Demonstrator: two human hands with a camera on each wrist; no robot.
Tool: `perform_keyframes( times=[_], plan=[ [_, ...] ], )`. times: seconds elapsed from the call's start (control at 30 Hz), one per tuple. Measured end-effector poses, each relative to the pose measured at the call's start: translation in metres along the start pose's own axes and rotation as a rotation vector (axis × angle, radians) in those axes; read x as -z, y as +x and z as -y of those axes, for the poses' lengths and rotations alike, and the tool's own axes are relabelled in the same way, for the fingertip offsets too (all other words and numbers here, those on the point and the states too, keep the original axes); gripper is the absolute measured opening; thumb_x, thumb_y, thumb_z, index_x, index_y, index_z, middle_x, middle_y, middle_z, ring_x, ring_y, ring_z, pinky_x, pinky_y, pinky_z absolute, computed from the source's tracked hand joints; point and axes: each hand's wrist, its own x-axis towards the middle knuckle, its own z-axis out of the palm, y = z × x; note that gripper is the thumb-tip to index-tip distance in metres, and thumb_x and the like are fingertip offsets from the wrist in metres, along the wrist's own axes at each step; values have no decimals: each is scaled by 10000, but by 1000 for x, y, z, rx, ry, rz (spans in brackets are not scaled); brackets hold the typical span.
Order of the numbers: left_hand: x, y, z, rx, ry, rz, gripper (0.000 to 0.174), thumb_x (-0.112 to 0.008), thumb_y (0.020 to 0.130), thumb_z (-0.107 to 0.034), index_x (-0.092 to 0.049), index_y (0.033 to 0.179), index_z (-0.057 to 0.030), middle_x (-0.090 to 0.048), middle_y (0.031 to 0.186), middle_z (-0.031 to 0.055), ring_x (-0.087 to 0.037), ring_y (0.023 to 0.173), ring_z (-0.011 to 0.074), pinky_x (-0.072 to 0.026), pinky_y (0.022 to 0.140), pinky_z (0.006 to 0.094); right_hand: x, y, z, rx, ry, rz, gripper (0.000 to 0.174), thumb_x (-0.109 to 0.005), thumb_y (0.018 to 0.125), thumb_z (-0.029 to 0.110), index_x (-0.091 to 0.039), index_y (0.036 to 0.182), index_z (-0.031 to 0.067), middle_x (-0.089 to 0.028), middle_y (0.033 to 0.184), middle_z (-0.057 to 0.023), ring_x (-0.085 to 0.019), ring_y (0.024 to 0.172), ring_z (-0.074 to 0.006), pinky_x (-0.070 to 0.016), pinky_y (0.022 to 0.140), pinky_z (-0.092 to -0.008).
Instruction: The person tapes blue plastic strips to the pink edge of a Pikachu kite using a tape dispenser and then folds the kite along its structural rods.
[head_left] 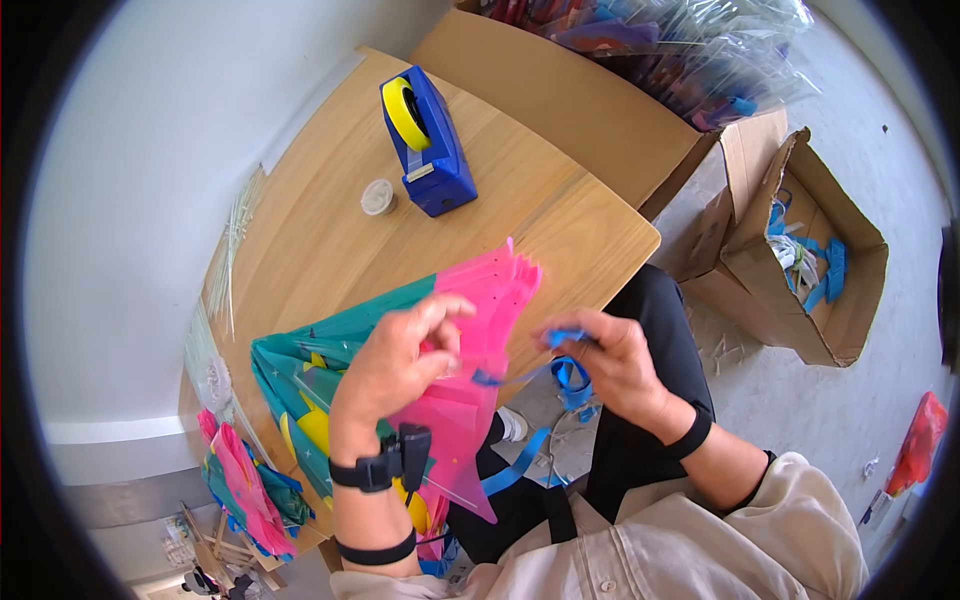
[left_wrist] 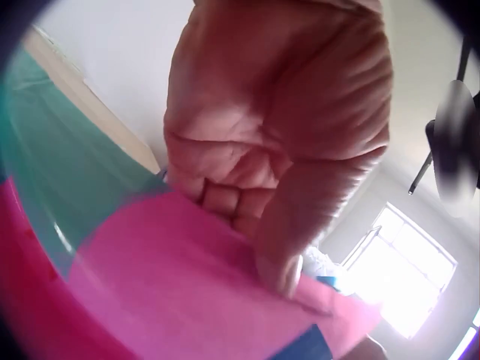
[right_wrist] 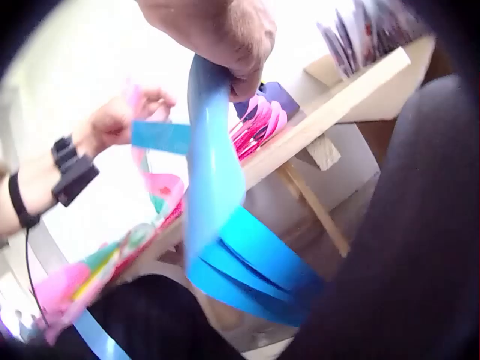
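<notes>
My left hand (head_left: 400, 350) is over a stack of pink and teal plastic sheets (head_left: 465, 400) with yellow shapes, spread at the table's edge. In the left wrist view, its fingers curl behind the pink sheet (left_wrist: 180, 277) while the thumb (left_wrist: 281, 262) lies in front, pinching it. My right hand (head_left: 615, 365), above the lap, grips a flat blue ribbon (right_wrist: 214, 157). One end of the ribbon (head_left: 487, 378) reaches toward the pink sheet near my left thumb. Further loops (right_wrist: 255, 262) hang below the right hand, and another length (head_left: 517, 465) trails across the lap.
On the wooden table (head_left: 560, 220) stand a blue tape dispenser (head_left: 440, 165) and a small white tub (head_left: 378, 197). Thin white rods (head_left: 232, 250) lie along the wall side. A large carton (head_left: 570, 100) and a smaller open box (head_left: 805, 260) with blue ribbons stand beyond the table's right edge.
</notes>
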Motion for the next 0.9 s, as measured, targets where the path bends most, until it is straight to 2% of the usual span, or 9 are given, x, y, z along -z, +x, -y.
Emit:
perform_keyframes(
  times=[0.1,0.17,0.23,0.3,0.37,0.43,0.53,0.63,0.9],
  plan=[
    [-9,-37,6,43,-57,299,305,-598,694,16,-584,998,-13,-589,686,60,-582,625,170,-467,602,298,13,9,7,-367,259,-76,150,-527,937,68,-630,968,-37,-667,889,-103,-651,777,-160,-525,690,-278],
    [-21,-59,15,272,7,669,173,-616,706,-16,-602,878,-12,-605,657,75,-596,599,179,-465,575,303,16,10,5,-433,362,-82,188,-533,952,120,-627,961,-43,-671,847,-120,-660,745,-165,-532,683,-273],
    [-31,-71,17,384,23,718,85,-631,715,-32,-607,793,-10,-613,637,93,-595,571,189,-458,553,306,16,11,4,-563,526,-13,195,-540,949,127,-622,953,-49,-676,871,-129,-668,774,-177,-541,689,-282],
    [-34,-74,19,347,23,668,54,-644,744,-42,-616,774,-7,-613,660,95,-605,604,162,-453,558,298,14,11,0,-571,545,20,198,-537,950,126,-624,962,-52,-675,892,-132,-669,778,-182,-546,695,-285],
    [-42,-65,6,221,-79,-26,56,-641,784,-49,-631,797,4,-604,676,81,-608,660,130,-450,578,283,8,11,-2,-585,558,59,202,-534,951,125,-626,972,-54,-674,913,-134,-670,783,-186,-551,700,-288],
    [-51,-40,-1,152,-105,-363,81,-634,824,-56,-630,835,24,-593,691,68,-596,705,111,-453,609,264,0,11,-1,-582,563,74,212,-528,954,124,-628,996,-57,-675,916,-133,-670,797,-188,-555,715,-289],
    [-85,9,1,-2,-340,-563,103,-641,829,-43,-606,848,52,-596,701,53,-586,711,109,-458,620,259,-6,9,-6,-554,481,133,230,-530,959,156,-639,1011,-39,-682,881,-115,-667,806,-167,-544,702,-269],
    [-96,19,-9,138,-685,-542,54,-645,824,7,-604,800,32,-587,642,34,-564,566,73,-460,531,218,-6,9,-6,-553,383,184,235,-534,960,184,-649,1013,-14,-685,875,-99,-659,770,-138,-531,676,-251],
    [-103,17,4,112,-541,-645,116,-666,816,5,-586,732,4,-588,629,7,-541,536,50,-446,506,203,-4,10,-8,-508,396,42,161,-597,919,142,-660,949,-3,-670,780,-57,-618,678,-92,-514,625,-223]
  ],
)
